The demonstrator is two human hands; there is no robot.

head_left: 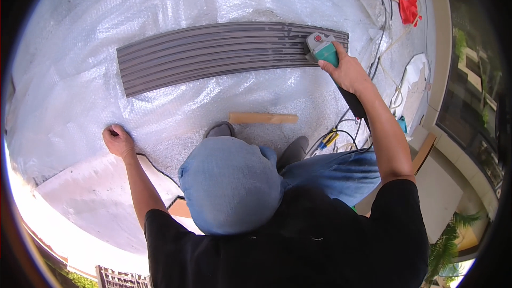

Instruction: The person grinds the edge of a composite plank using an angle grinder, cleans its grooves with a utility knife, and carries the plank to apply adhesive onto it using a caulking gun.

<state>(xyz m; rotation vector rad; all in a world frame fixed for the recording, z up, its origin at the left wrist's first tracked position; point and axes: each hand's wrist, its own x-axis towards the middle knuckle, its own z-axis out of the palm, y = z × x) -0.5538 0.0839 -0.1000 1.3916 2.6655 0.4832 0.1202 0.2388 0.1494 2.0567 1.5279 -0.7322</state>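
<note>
A long, dark grey-brown panel with ridges [213,53] lies slightly askew on the clear bubble wrap [69,85]. At its right end, my right hand [349,72] is wrapped round a teal angle grinder [326,53]. The grinder's grey head with a red spot sits over the ridges; its disc is hidden beneath. Its dark rear body shows under my wrist. My left hand [118,141] is curled into a loose fist, away from the panel and to its lower left. Nothing sticks out of that fist, and a dark gap shows between the fingers.
A light brown strip [264,118] lies between the panel and my shoes [218,129]. Black cables and a yellow-and-blue connector [328,138] are at right, beside my knee. Farther right are a red bag [408,6] and a wall with a window [472,74].
</note>
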